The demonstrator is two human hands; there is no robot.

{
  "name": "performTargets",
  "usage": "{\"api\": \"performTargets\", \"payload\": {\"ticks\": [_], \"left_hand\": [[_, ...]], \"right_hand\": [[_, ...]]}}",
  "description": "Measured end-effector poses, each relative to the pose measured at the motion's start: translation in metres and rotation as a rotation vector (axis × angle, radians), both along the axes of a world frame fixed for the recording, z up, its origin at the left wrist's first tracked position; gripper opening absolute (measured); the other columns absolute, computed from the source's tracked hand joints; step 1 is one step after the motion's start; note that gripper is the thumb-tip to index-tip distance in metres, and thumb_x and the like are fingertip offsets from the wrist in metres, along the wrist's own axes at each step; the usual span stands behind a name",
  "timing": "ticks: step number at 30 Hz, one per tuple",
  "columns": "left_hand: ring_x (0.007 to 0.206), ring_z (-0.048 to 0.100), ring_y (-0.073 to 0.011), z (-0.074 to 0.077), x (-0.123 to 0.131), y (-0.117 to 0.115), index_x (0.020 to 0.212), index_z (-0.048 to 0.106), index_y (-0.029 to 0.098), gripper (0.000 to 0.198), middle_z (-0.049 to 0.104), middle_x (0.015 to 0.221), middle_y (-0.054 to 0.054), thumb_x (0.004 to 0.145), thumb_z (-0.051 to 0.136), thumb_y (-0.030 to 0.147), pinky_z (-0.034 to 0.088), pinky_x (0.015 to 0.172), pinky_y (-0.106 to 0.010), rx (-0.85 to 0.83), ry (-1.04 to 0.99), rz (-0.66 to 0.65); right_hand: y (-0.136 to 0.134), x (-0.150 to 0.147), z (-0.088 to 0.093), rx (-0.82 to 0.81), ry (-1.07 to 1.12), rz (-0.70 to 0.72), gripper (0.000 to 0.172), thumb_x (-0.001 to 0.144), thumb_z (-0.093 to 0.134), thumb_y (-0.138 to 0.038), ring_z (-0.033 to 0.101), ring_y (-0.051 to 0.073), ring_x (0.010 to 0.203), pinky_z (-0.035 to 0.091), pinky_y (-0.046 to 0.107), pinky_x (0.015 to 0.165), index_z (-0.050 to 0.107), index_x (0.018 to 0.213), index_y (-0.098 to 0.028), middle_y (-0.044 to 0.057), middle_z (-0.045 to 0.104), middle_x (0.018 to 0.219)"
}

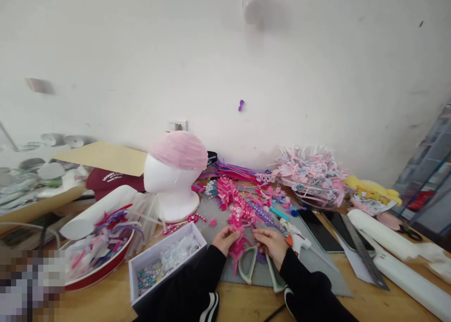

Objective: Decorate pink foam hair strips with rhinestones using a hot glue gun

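Note:
A bright pink leafy strip (237,217) lies lengthwise in front of me on a grey mat, its layered petals running toward the near edge. My left hand (225,241) is closed at the strip's left edge, with thumb and fingers pressed on it. On the other side, my right hand (273,243) has its fingers drawn together in a pinch close to the strip; what is between them is too small to name. Beneath and between the hands show the pale handles of scissors (248,265). A purple braided strip (262,215) lies just behind the right hand.
A white mannequin head (169,186) with a pink cap stands left. Nearer are a box of beads (132,277) and a red tub (102,270) of scraps. Right are a glue gun (299,240), phones (320,230), a steel ruler (366,254) and a heap of pink hair pieces (310,172).

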State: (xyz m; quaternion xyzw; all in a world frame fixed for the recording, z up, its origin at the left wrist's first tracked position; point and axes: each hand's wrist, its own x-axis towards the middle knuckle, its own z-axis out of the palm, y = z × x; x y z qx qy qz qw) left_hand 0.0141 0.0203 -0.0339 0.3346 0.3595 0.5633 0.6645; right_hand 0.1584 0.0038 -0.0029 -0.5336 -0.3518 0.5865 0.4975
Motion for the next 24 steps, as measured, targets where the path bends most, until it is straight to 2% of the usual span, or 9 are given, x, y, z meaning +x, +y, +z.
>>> {"api": "performTargets", "payload": {"ticks": [6, 15, 24], "left_hand": [[0.045, 0.039, -0.0046, 0.001, 0.001, 0.0, 0.053, 0.046, 0.015, 0.038, 0.045, 0.046, 0.006, 0.042, 0.075, 0.037, 0.031, 0.046, -0.019, -0.014, 0.005, 0.004], [0.044, 0.042, -0.0057, -0.014, -0.005, 0.009, 0.058, 0.05, 0.014, 0.042, 0.049, 0.048, 0.004, 0.042, 0.074, 0.044, 0.034, 0.047, -0.02, -0.073, 0.027, -0.053], [0.048, 0.043, -0.0063, -0.013, -0.005, 0.011, 0.057, 0.053, 0.013, 0.039, 0.054, 0.053, 0.002, 0.041, 0.075, 0.041, 0.035, 0.052, -0.021, -0.05, -0.004, -0.083]], "right_hand": [[0.001, 0.001, -0.001, 0.007, -0.042, 0.02, 0.014, 0.049, 0.068, -0.017, 0.044, 0.005, 0.037, 0.034, 0.016, 0.037, 0.064, 0.062, -0.014, -0.004, 0.053, 0.042], [0.002, 0.001, -0.005, 0.047, -0.125, 0.041, 0.023, 0.047, 0.066, -0.024, 0.042, 0.005, 0.036, 0.031, 0.018, 0.037, 0.06, 0.066, -0.012, -0.006, 0.051, 0.04], [0.001, 0.001, -0.004, 0.073, -0.199, 0.058, 0.023, 0.049, 0.063, -0.027, 0.037, 0.005, 0.033, 0.027, 0.019, 0.035, 0.057, 0.067, -0.014, -0.008, 0.046, 0.035]]}}
